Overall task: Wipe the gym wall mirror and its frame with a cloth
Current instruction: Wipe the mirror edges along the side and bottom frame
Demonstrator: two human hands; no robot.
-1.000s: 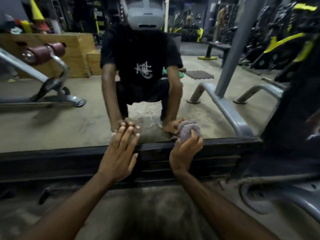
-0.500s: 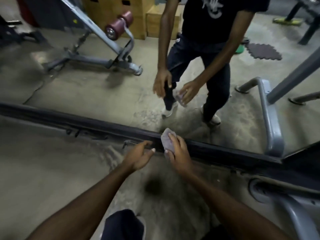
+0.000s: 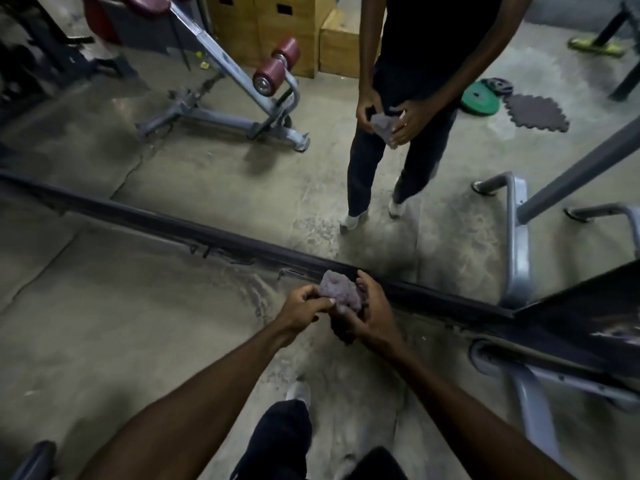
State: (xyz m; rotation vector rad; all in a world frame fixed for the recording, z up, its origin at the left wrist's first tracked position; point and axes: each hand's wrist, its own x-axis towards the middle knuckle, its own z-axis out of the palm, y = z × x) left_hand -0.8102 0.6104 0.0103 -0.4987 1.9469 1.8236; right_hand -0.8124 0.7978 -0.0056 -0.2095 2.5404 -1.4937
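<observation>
A crumpled purple-grey cloth [image 3: 339, 294] is held between both hands, above the floor just in front of the mirror's dark bottom frame [image 3: 180, 225]. My left hand [image 3: 303, 306] pinches the cloth's left edge with thumb and fingers. My right hand [image 3: 372, 311] cups and grips it from the right and below. The wall mirror [image 3: 242, 168] fills the upper half of the view and reflects a standing person holding the same cloth. The frame runs diagonally from upper left to lower right.
A grey machine leg [image 3: 530, 403] stands at the lower right against the frame. Dusty concrete floor [image 3: 104, 323] spreads to the left. My leg and shoe [image 3: 294, 396] are below the hands. The mirror reflects a bench with maroon rollers, wooden boxes and weight plates.
I have risen from a crouch to standing. My hands came off the frame, and my left hand has joined the right on the cloth.
</observation>
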